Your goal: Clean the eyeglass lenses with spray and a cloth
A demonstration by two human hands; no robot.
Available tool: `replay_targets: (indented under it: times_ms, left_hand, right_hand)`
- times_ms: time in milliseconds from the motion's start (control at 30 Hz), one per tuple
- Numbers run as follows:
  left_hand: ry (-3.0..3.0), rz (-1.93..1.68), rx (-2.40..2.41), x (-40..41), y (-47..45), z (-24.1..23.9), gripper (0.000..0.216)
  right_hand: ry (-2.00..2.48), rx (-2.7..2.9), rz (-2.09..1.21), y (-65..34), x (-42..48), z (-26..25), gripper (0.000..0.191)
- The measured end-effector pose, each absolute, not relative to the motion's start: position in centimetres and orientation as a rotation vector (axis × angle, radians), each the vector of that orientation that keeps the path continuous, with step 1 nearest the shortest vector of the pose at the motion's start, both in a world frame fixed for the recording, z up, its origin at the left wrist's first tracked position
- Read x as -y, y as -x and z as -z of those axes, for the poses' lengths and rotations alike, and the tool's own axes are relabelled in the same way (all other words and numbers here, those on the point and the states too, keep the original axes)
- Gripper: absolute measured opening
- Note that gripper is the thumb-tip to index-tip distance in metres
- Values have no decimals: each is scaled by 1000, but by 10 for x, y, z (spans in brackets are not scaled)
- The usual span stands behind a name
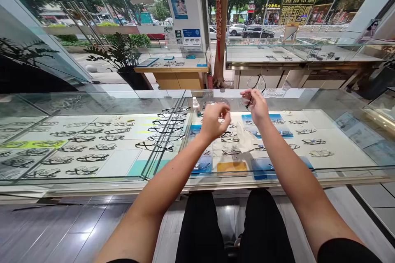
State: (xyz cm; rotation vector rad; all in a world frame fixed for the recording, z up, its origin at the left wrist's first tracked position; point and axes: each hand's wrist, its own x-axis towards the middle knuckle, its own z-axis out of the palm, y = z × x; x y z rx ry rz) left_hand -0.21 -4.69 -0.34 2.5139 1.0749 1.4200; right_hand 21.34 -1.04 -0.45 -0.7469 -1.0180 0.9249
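Note:
A pair of dark-rimmed eyeglasses (261, 82) is held up above the far part of the glass counter. My right hand (258, 104) is closed on it, with the fingers pinching near a lens and temple. To the left and a little lower, my left hand (215, 121) hovers over the counter, fingers curled, with a gap between thumb and fingertips; nothing shows in it. A pale crumpled cloth (246, 139) lies on the glass top between my two forearms. Behind my left hand stands a small white spray bottle (196, 107).
Several dark eyeglasses (166, 129) are lined up on the counter left of my left hand. Under the glass (123, 160), rows of frames fill the showcase. An orange-yellow pad (232, 167) and blue display cards (202, 165) lie inside. My legs (200, 226) are against the counter's near side.

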Motion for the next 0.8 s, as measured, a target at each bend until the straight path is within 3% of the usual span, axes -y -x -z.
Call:
replay_targets:
  times_ms: [133, 333, 467, 800]
  left_hand:
    - [-2853, -728, -814, 63, -18, 8, 33]
    - [-2942, -328, -846, 72, -27, 12, 41]
    - [-2846, -386, -876, 69, -25, 12, 38]
    - [-2030, -1100, -872, 52, -19, 12, 31]
  right_hand:
    - [758, 1002, -921, -214, 8, 7, 41]
    - [756, 1006, -927, -213, 7, 8, 41]
    - [771, 1001, -926, -213, 6, 8, 42]
    - [754, 1000, -925, -213, 6, 8, 43]
